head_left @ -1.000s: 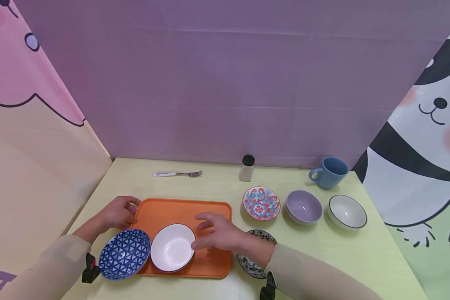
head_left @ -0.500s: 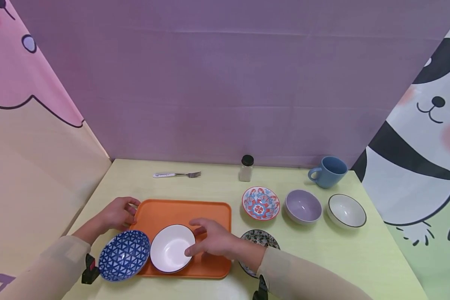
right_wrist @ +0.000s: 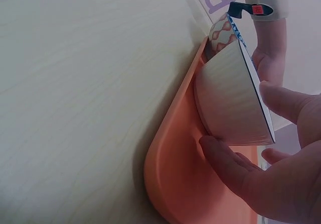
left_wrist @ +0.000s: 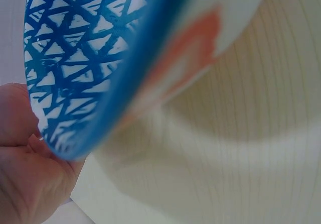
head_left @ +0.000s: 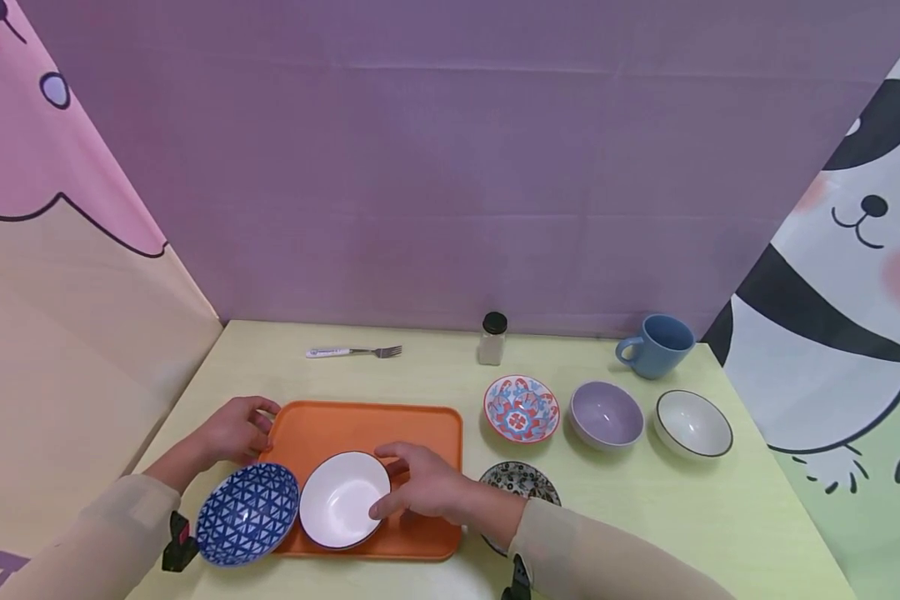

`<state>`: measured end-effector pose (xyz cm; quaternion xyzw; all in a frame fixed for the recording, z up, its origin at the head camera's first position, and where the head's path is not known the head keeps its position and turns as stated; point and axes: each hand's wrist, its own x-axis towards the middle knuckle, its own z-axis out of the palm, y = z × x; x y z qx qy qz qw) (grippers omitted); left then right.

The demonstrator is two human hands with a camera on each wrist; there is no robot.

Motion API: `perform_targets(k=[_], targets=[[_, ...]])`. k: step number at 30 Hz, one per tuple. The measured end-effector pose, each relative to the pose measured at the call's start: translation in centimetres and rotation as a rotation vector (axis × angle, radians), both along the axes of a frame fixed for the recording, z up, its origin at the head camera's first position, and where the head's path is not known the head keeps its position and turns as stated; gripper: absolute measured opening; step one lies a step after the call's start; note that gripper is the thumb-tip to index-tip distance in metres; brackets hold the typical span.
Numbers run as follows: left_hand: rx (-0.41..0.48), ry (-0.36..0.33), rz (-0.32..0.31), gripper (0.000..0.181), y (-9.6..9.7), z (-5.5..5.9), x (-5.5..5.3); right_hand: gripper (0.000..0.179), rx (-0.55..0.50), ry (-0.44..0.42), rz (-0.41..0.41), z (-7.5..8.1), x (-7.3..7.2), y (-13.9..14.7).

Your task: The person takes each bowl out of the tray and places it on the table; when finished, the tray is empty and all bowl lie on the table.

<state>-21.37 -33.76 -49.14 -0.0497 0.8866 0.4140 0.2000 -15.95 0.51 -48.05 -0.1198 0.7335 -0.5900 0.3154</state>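
A white bowl (head_left: 345, 500) with a dark rim stands on the orange tray (head_left: 375, 417). My right hand (head_left: 423, 483) holds its right side, the thumb over the rim and the fingers along the outside, as the right wrist view shows. A blue-and-white patterned bowl (head_left: 247, 515) leans over the tray's left edge and touches or nearly touches the white bowl. My left hand (head_left: 236, 429) lies at the tray's upper left edge, just behind the blue bowl, its fingers loosely bent. Whether they grip the tray rim is hard to see. In the left wrist view the blue bowl hides part of this hand.
Behind the tray lies a fork (head_left: 354, 352). A black-lidded jar (head_left: 492, 337) stands near the back wall. To the right are a red-and-blue bowl (head_left: 521, 408), a purple bowl (head_left: 606, 415), another white bowl (head_left: 693, 423), a blue mug (head_left: 656, 346) and a black-patterned dish (head_left: 521, 479) under my right forearm.
My right hand has moved slightly left and down, its thumb from the white bowl's edge to over the rim. The left hand and the bowls have stayed in place.
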Motion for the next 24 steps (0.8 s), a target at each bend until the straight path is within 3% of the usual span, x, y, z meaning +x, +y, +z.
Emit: perform_targets(k=[11,18,24], targets=[[-0.009,0.007,-0.002,0.058,-0.01,0.02,0.16,0.069,-0.002,0.018,-0.002,-0.18,0.07,-0.03],[-0.004,0.005,-0.003,0.059,-0.08,-0.06,0.03,0.061,-0.052,-0.118,0.01,-0.35,0.07,0.11],[0.008,-0.005,0.006,0.058,0.05,-0.06,0.04,0.056,-0.105,-0.162,0.003,-0.63,0.18,0.04]])
